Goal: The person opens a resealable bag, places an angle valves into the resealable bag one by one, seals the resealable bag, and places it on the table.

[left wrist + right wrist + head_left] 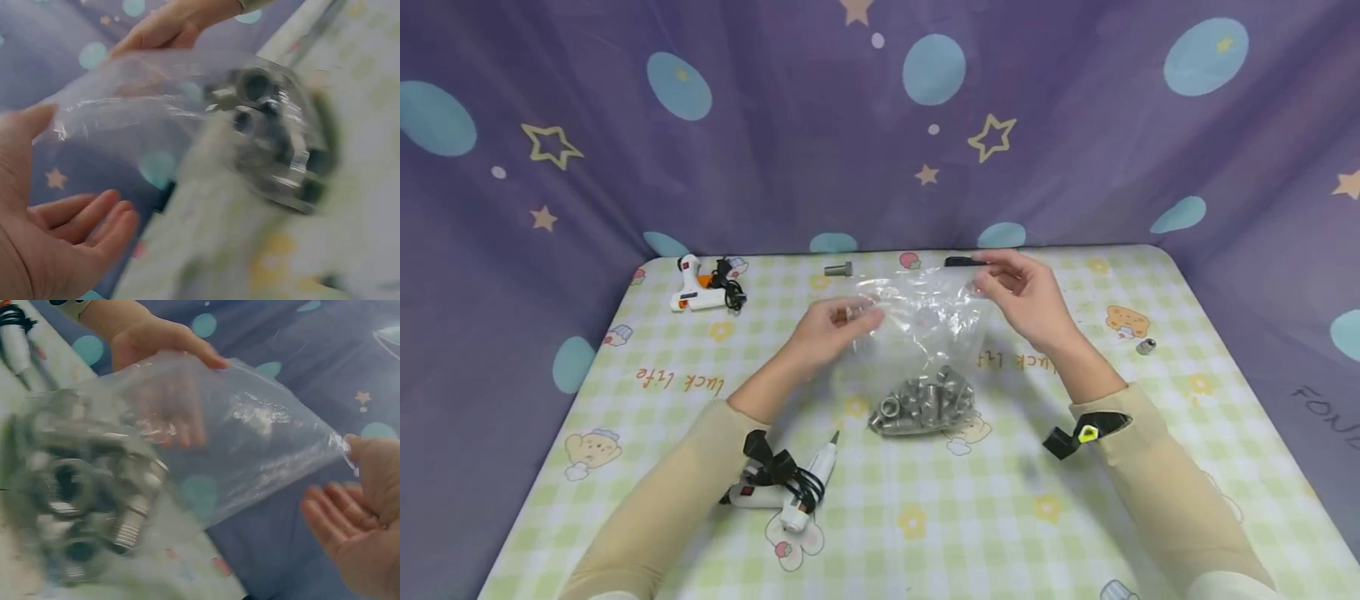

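Note:
A clear plastic bag (917,333) hangs between my two hands, its lower part filled with several silvery metal fittings (928,402). These fittings (269,125) look hollow and round in the left wrist view, and one threaded piece (132,528) shows in the right wrist view. My left hand (831,333) pinches the bag's left upper edge, thumb toward the camera. At the right upper corner, my right hand (1026,300) pinches the plastic between thumb and finger, the other fingers loosely bent. Blur hides the fittings' finer detail in both wrist views.
A white glue gun (700,296) with a black cord lies at the back left. Near my left forearm is a white corded tool (820,467) with a pointed tip. A bolt (838,269), a black object (961,262) and a loose metal fitting (1146,347) lie on the tablecloth (985,517).

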A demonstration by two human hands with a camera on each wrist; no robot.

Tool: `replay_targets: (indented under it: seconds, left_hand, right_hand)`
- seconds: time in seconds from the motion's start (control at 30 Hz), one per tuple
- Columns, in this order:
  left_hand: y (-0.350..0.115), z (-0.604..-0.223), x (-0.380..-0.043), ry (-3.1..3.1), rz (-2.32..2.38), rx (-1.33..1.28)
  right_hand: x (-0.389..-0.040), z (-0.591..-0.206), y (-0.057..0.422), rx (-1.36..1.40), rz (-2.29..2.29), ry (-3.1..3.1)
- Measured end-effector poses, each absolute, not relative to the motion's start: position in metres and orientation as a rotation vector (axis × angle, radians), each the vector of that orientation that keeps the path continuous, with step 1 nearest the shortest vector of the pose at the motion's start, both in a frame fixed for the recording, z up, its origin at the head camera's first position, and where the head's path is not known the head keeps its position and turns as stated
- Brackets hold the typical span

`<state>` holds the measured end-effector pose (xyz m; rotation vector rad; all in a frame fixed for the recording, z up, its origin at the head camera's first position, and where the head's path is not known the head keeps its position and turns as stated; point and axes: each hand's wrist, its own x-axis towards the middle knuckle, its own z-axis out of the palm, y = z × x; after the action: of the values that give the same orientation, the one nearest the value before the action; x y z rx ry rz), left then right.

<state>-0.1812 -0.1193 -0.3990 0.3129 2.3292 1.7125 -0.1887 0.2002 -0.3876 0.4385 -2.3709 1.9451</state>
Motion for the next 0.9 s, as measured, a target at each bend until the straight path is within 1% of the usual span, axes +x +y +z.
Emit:
replay_targets:
  seconds: [0.07, 0.17, 0.23, 0.27, 0.4, 0.5, 0.67, 0.73, 0.9]
  left_hand:
    - [-0.125, -0.407, -0.171, 2.291, 1.613, 0.454]
    - [-0.131, -0.415, -0.157, 2.19, 1.59, 0.664]
    - [-0.132, -0.416, -0.15, 2.16, 1.582, 0.716]
    - [-0.132, -0.418, -0.148, 2.161, 1.571, 0.702]
    - [-0.125, -0.426, -0.147, 2.292, 1.46, 0.582]
    - [-0.118, -0.432, -0.151, 2.344, 1.455, 0.471]
    - [-0.111, -0.437, -0.164, 2.126, 1.751, 0.137]
    - [-0.11, -0.44, -0.173, 2.028, 1.84, 0.013]
    - [-0.107, -0.453, -0.199, 2.007, 1.868, -0.148]
  right_hand:
    - [-0.18, -0.4, 0.205, 0.548, 1.984, -2.388]
    - [-0.164, -0.416, 0.215, 0.768, 2.049, -2.422]
    - [-0.156, -0.426, 0.218, 0.857, 2.033, -2.493]
    - [-0.154, -0.431, 0.217, 0.861, 1.996, -2.544]
    - [-0.153, -0.447, 0.209, 0.66, 1.828, -2.744]
    - [-0.156, -0.451, 0.205, 0.51, 1.857, -2.757]
    - [-0.168, -0.452, 0.199, 0.327, 2.043, -2.642]
    - [-0.177, -0.452, 0.195, 0.253, 2.036, -2.632]
    - [-0.201, -0.461, 0.182, 0.145, 1.648, -2.795]
